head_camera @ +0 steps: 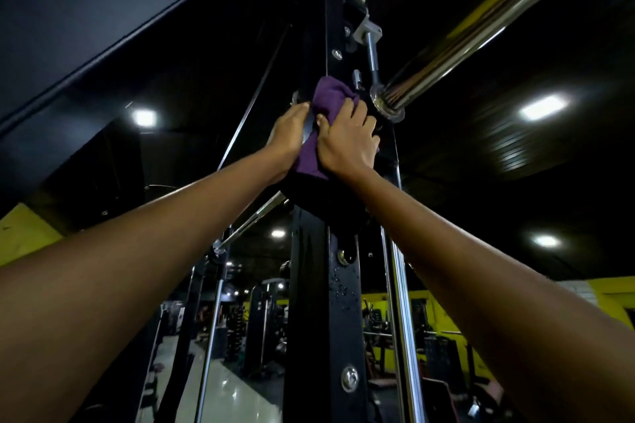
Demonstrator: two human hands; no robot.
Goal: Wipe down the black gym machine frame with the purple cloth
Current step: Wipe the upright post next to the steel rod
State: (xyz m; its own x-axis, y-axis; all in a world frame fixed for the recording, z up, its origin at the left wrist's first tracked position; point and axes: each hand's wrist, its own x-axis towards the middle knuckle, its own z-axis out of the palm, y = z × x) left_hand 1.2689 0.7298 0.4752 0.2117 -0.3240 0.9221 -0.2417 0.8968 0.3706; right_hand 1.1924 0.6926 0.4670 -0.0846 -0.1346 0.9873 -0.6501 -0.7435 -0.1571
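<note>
Your left grip: your left hand (290, 134) is raised on the left side of the black upright; its fingers curl around the post edge and touch the purple cloth (328, 103) there.
Your right grip: your right hand (348, 141) lies on the cloth with fingers bent over it and presses it to the post; the thumb pinches the cloth fold.
Cloth: it is bunched between your two hands, on the front face of the black frame post (343, 312), high up; one part stands out above your fingers, one hangs below the palm.
Just beside: the chrome barbell (481, 31) ends right next to the cloth, on your right.
Post lower part: you see water drops (340, 285) and a steel bolt (349, 378).
Right of post: chrome guide rods (400, 285) run vertical.
Far: ceiling lamps (543, 106), yellow walls (611, 292).
</note>
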